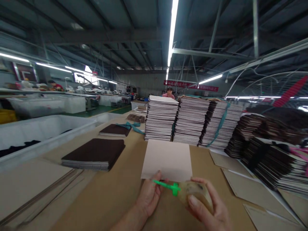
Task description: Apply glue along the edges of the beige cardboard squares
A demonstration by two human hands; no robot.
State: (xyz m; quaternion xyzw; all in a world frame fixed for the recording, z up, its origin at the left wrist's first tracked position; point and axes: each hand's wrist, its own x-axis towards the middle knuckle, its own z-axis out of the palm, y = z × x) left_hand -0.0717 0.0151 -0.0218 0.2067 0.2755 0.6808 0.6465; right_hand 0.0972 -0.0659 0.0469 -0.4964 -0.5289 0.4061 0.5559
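Observation:
My right hand is wrapped round a squeezable glue bottle, yellowish and smudged, with a long green nozzle pointing left. The nozzle's tip lies over my left hand, whose thumb rests on the near edge of a pale pinkish sheet. Its fingers curl at that edge and are partly hidden, so the left hand seems to pinch the sheet. Beyond the sheet stands a tall stack of white-and-dark panels.
More tall stacks stand to the right, one tied with a teal strip. At left lie a dark brown pile and a white bin. Tan boards lie along the right. A person is behind the stacks.

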